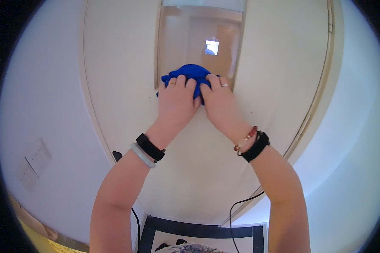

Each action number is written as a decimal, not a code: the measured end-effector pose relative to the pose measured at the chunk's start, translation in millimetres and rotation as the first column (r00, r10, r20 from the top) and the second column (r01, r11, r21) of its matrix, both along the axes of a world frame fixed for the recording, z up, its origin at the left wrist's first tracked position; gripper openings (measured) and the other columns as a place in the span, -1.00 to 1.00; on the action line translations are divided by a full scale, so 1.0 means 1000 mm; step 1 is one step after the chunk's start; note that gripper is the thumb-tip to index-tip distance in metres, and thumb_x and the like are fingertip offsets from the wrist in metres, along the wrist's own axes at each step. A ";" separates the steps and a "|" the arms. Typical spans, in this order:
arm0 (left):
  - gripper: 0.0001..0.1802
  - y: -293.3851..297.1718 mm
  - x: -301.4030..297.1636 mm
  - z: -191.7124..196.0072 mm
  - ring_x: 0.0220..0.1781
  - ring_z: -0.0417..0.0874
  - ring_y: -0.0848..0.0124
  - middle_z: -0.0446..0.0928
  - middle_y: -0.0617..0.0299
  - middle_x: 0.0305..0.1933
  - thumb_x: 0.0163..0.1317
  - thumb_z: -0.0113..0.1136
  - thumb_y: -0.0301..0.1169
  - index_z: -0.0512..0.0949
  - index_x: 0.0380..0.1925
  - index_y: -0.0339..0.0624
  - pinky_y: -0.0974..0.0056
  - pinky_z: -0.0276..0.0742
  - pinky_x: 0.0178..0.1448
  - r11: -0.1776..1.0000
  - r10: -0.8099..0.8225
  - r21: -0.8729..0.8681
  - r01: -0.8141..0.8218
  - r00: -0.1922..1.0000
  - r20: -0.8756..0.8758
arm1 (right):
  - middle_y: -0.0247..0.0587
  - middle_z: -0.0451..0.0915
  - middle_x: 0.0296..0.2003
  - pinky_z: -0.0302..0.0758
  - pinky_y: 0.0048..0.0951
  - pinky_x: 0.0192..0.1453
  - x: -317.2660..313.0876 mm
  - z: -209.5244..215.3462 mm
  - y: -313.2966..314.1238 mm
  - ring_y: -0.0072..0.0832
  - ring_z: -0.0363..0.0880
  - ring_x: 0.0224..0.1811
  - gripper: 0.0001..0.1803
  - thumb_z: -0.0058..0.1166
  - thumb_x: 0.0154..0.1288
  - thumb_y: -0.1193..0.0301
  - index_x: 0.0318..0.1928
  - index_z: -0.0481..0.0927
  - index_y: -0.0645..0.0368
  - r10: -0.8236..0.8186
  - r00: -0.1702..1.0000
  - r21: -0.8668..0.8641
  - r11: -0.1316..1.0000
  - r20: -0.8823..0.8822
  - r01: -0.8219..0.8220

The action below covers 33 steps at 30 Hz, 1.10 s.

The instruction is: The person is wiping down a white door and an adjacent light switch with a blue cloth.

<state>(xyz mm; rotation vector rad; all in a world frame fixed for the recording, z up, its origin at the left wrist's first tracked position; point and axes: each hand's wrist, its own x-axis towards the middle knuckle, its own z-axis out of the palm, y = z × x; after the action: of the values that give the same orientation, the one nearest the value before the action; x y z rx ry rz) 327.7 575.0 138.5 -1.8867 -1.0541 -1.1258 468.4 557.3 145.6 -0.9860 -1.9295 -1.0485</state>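
A bunched blue cloth [191, 70] is pressed against the lower part of a glass pane [198, 29] set in a cream door [190, 168]. My left hand [177, 99] grips the cloth from its left side, fingers curled over it. On the other side my right hand [220, 99] holds it too, close beside the left. Both arms reach up and forward, with black bands on the wrists. The cloth hides the pane's bottom edge between my hands. A small bright rectangle shows in the glass.
Hinges [302, 127] line the door's right edge; a dark handle [117, 156] juts out at the left. Wall switches [33, 164] are on the left wall. Black cables [232, 207] hang by both arms. Below lies a light floor with a dark border [185, 227].
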 end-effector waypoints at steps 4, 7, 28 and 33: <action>-0.69 -0.002 0.026 0.005 -0.09 0.48 0.16 0.41 0.11 -0.24 -0.03 0.24 -0.31 0.44 -0.29 -0.16 0.10 0.38 -0.09 0.997 -0.073 -0.005 0.073 0.997 -0.011 | 0.01 0.38 -0.05 0.51 -0.24 -0.04 0.024 0.005 -0.015 -0.11 0.34 0.08 -0.80 -0.04 0.09 0.55 -0.22 0.47 0.31 -0.029 0.996 -0.125 0.992 -0.083 0.018; -0.62 0.003 0.035 0.005 0.01 0.43 0.04 0.38 -0.01 -0.09 0.01 0.20 -0.39 0.41 -0.13 -0.21 0.02 0.37 0.01 0.977 -0.211 0.035 0.208 0.971 0.113 | 0.01 0.38 -0.05 0.49 -0.26 0.01 0.027 0.016 -0.021 -0.14 0.35 0.09 -0.76 -0.03 0.08 0.55 -0.19 0.46 0.33 0.039 0.990 -0.002 0.999 -0.135 -0.039; -0.24 0.047 0.005 0.005 0.33 0.07 -0.24 0.07 -0.33 0.26 0.02 0.25 -0.40 0.16 0.24 -0.31 -0.28 -0.06 0.34 0.929 -0.369 -0.015 0.371 0.928 0.051 | -0.01 0.13 0.31 0.02 0.00 0.39 -0.011 0.015 0.003 -0.18 0.09 0.36 -0.49 0.03 0.10 0.40 0.12 0.40 0.21 -0.255 0.966 0.088 0.962 -0.047 0.258; -0.23 0.043 -0.002 0.019 0.33 0.10 -0.22 0.09 -0.29 0.27 0.02 0.24 -0.38 0.16 0.25 -0.27 -0.28 -0.05 0.34 0.918 -0.384 0.147 0.370 0.920 0.082 | -0.11 0.16 0.31 -0.02 0.15 0.36 -0.014 0.032 -0.006 -0.22 0.02 0.39 -0.46 0.08 0.10 0.32 0.15 0.42 0.08 -0.301 0.954 0.188 0.936 -0.003 0.296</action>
<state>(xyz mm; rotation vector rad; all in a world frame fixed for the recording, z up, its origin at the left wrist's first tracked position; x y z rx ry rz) 326.2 618.2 157.5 -1.9929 -0.6649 -1.4923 454.6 551.2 178.0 -1.1856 -1.6963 -1.3933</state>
